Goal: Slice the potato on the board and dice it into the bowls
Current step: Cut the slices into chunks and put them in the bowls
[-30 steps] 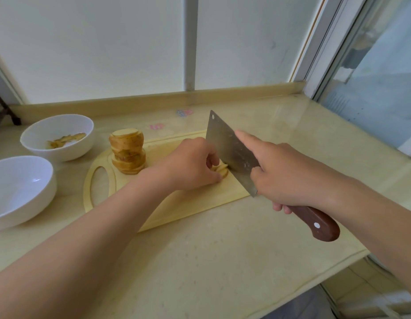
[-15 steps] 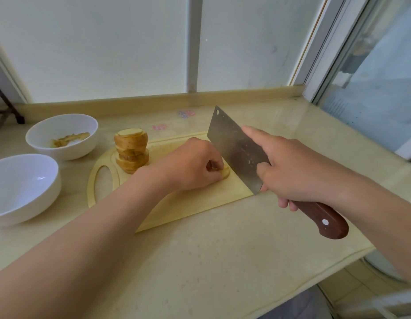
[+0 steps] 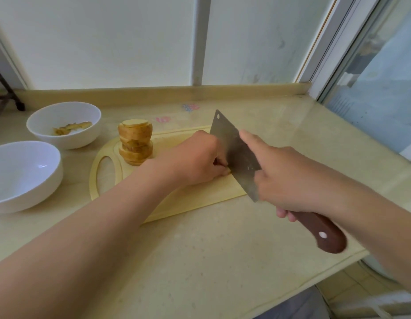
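Potato slices (image 3: pixel 135 141) with the skin on stand in a stack on the wooden cutting board (image 3: pixel 190 203). The stack is at the board's ten o'clock end, close to the handle hole. A small potato piece (image 3: pixel 228 172) lies near the middle of the board, mostly hidden under the left hand (image 3: pixel 195 160). That hand's fingers are curled down and bunched together, and they hold the piece against the board. The cleaver (image 3: pixel 234 153) has its edge down, right at three o'clock of those fingertips; I cannot tell if it touches them. The right hand (image 3: pixel 289 180) grips the cleaver where the blade meets the brown wooden handle (image 3: pixel 321 233). Its pointing finger lies straight along the flat of the blade, and the other fingers wrap round the handle. Two white bowls sit on the pale counter (image 3: pixel 222 261), at nine o'clock of the board. The near bowl (image 3: pixel 41 192) is the bigger in view, and the far bowl (image 3: pixel 85 140) holds a few potato peels (image 3: pixel 72 128).
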Demonstrator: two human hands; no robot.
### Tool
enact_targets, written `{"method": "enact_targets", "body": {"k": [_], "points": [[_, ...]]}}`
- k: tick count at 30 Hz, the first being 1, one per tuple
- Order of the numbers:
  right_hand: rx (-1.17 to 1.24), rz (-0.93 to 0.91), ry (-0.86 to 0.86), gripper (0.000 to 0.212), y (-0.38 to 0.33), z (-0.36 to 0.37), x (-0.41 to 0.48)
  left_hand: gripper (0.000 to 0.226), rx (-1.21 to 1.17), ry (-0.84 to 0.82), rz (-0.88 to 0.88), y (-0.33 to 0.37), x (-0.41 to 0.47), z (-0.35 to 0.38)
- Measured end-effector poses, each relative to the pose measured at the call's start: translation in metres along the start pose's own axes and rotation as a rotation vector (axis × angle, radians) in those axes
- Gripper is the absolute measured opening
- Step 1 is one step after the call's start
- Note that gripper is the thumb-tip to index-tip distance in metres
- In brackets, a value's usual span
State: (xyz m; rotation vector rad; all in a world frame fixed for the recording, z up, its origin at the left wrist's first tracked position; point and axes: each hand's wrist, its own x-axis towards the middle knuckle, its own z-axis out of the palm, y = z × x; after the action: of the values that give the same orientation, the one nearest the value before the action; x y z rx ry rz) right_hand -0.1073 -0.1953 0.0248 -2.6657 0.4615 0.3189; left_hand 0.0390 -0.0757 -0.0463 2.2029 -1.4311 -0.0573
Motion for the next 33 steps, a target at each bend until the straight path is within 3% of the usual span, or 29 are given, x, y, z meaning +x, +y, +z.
{"method": "enact_targets", "body": {"k": [6,19,33], "points": [[0.037,-0.007,0.052,0.093,-0.018,-0.002,0.041,0.005,-0.006,0.015,0.028,0.0,-0.003,0.0],[0.166,-0.049,0.114,0.083,0.002,-0.004,0.015,0.005,-0.067,-0.005,-0.022,-0.011,-0.01,-0.006],[0.008,-0.031,0.044,0.087,-0.019,0.007,0.022,0.005,-0.051,0.03,0.036,-0.012,-0.01,-0.005]]}}
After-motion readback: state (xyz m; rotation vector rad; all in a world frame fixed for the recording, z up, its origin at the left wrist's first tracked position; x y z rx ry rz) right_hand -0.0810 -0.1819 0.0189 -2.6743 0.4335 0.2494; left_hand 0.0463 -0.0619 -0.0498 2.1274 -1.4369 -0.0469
